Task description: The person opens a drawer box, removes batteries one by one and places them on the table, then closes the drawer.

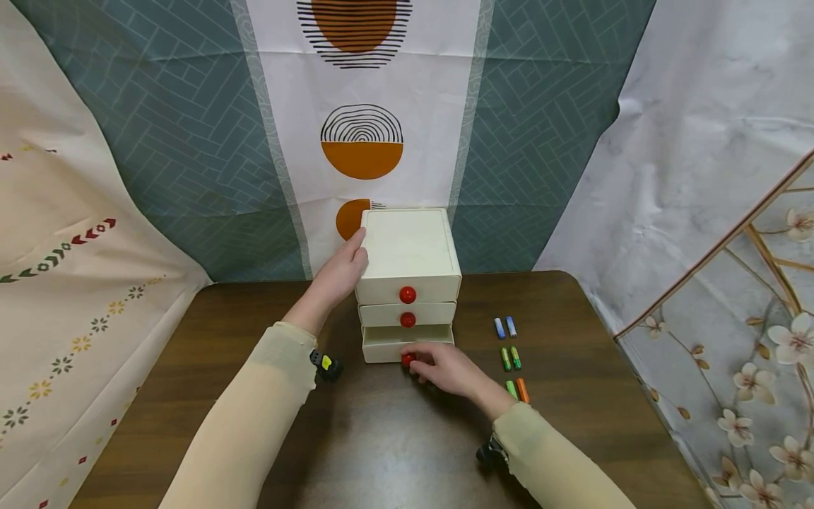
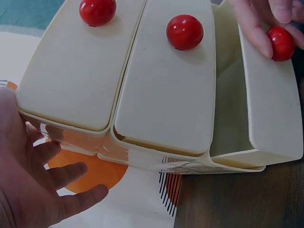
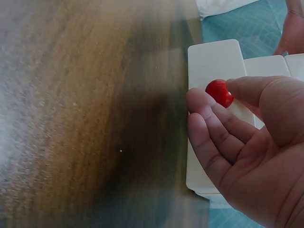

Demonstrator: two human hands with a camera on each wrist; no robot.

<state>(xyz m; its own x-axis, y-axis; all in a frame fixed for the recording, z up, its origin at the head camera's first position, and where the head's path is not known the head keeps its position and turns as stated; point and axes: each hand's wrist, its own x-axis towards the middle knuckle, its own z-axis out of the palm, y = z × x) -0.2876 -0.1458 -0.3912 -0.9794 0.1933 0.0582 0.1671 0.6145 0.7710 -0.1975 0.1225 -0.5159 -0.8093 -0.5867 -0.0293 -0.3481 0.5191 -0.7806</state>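
Note:
A white drawer cabinet (image 1: 412, 244) stands on the table with three stacked drawers, each with a round red knob. The bottom drawer (image 1: 381, 351) is pulled partly out, its inside visible as a bare strip. My right hand (image 1: 445, 367) pinches the bottom drawer's red knob (image 3: 218, 92) between thumb and fingers. Against the cabinet's left side, near the top, rests my left hand (image 1: 337, 277), its fingers extended and spread in the left wrist view. The upper knob (image 1: 408, 295) and middle knob (image 1: 408, 320) are untouched, and both their drawers are closed.
Right of the cabinet, several small battery-like cylinders lie in pairs on the brown table (image 1: 254, 396): blue ones (image 1: 511, 326), green ones (image 1: 505, 359), and a green one beside an orange one (image 1: 522, 390). Patterned cloth (image 1: 534, 127) hangs behind and at both sides.

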